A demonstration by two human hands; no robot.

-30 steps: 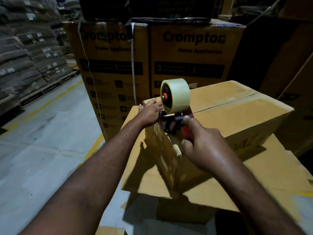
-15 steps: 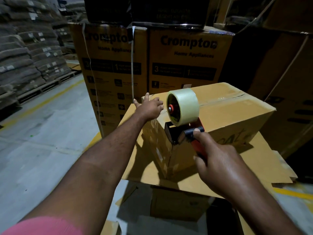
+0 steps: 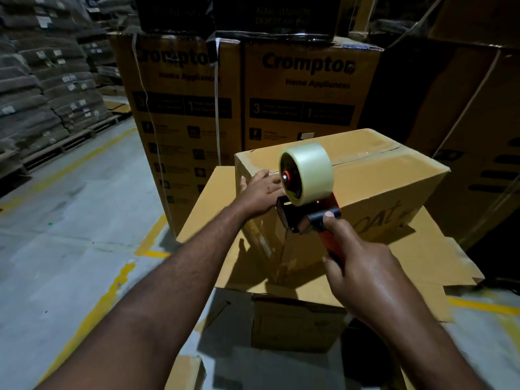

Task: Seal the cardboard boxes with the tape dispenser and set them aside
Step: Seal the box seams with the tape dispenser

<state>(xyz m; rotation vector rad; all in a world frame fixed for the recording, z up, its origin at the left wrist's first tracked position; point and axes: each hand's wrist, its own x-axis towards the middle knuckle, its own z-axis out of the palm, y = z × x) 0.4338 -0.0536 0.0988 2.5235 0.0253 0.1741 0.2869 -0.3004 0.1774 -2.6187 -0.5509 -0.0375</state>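
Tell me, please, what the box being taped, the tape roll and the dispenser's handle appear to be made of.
Box: cardboard by the look, matte brown, with folded flaps meeting at a top seam.
Tape roll: probably plastic film, pale, translucent, slightly glossy.
Dispenser handle: likely moulded plastic, smooth orange; the right hand covers most of it.

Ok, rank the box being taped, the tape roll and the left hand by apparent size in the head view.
Largest: box being taped.
Then tape roll and left hand: they look about alike, so unranked.
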